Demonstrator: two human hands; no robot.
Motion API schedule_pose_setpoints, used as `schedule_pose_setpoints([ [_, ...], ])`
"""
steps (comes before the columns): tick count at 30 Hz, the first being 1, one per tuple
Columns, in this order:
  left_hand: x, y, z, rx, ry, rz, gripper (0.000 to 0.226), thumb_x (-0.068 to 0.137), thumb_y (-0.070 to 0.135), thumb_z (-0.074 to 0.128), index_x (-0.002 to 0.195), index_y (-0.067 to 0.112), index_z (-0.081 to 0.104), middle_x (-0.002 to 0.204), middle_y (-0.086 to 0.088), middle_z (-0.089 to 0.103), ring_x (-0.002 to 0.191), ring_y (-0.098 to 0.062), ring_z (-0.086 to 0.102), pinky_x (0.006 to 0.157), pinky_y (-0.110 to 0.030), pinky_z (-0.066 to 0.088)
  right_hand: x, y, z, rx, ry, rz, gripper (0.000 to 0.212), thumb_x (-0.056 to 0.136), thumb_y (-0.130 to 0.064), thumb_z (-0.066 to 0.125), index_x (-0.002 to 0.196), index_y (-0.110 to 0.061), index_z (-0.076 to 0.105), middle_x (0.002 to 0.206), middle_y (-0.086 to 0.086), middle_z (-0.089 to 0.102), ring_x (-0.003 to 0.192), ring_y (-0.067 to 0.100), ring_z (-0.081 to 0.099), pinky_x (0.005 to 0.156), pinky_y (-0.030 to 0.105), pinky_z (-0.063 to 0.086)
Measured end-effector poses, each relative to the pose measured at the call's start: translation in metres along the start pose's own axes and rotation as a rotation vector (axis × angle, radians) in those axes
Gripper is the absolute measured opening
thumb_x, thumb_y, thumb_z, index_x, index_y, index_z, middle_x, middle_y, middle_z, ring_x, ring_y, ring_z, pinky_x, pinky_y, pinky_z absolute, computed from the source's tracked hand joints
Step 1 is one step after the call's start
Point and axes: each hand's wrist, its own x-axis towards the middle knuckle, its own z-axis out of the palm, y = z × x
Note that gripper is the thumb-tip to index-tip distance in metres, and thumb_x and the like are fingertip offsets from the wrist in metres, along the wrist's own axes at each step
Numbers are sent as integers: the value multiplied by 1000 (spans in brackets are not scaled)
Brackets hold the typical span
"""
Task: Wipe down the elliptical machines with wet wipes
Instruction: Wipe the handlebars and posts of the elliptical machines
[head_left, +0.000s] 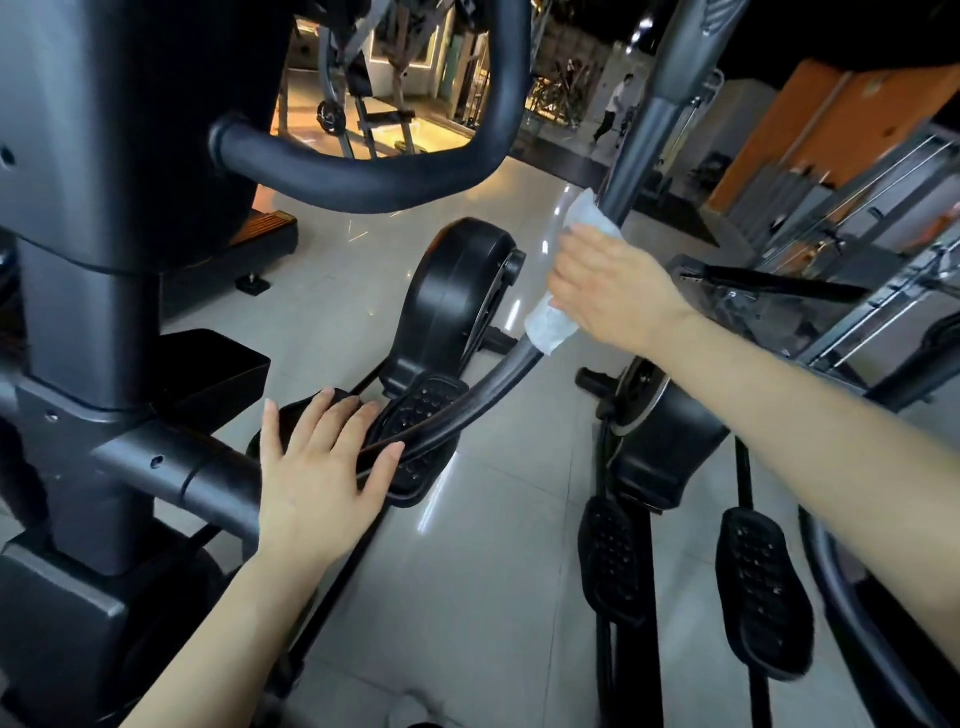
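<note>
A black and grey elliptical machine (93, 322) fills the left of the head view. Its curved swing arm (631, 140) runs from top right down to the black foot pedal (421, 415). My right hand (618, 291) grips this arm with a white wet wipe (550, 322) wrapped round the tube; the wipe shows above and below my fingers. My left hand (322, 467) hovers flat, fingers spread, in front of the lower crossbar (171, 467) and the pedal's near edge. Whether it touches them I cannot tell.
A second elliptical's two pedals (763, 587) and flywheel housing (670, 441) stand at right. The first machine's flywheel cover (457, 301) sits at centre and a curved handlebar (374, 176) crosses above. Pale floor tiles (483, 597) lie between. A person walks far back.
</note>
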Motion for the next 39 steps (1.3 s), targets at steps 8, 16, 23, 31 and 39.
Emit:
schedule_pose_setpoints([
  [8, 0, 3, -2, 24, 53, 7, 50, 95, 43, 43, 124, 8, 65, 120, -11, 67, 127, -33, 55, 117, -58, 9, -32, -58, -5, 157, -40, 39, 42, 93, -19, 57, 132, -6, 55, 133, 16, 57, 132, 35, 46, 116, 46, 30],
  [16, 15, 21, -19, 8, 182, 122, 46, 95, 37, 47, 130, 10, 61, 138, -16, 55, 138, -33, 42, 114, -65, 12, -18, 57, -12, -22, 72, 123, 45, 97, -37, 51, 135, -13, 55, 136, 7, 55, 131, 30, 43, 117, 44, 24],
  [23, 146, 57, -65, 195, 255, 274, 57, 93, 37, 55, 146, 17, 46, 157, -15, 32, 146, -36, 24, 116, -59, 4, -14, 41, -19, -13, 43, 223, 46, 91, -36, 61, 131, -13, 61, 135, 8, 59, 134, 29, 47, 117, 43, 23],
  [31, 164, 39, -52, 407, 131, 309, 85, 72, 40, 77, 146, 11, 45, 155, -18, 34, 141, -37, 27, 115, -60, 11, -7, 46, -23, 180, 144, 144, 18, 80, -11, 69, 97, -12, 69, 101, 4, 66, 118, 29, 57, 113, 40, 34],
  [39, 165, 41, -51, 408, 145, 319, 83, 70, 42, 78, 142, 13, 51, 152, -20, 37, 138, -40, 30, 112, -62, 17, -3, 28, -16, 289, 165, 245, 18, 82, -4, 57, 92, -10, 71, 103, 6, 66, 114, 26, 57, 118, 38, 23],
])
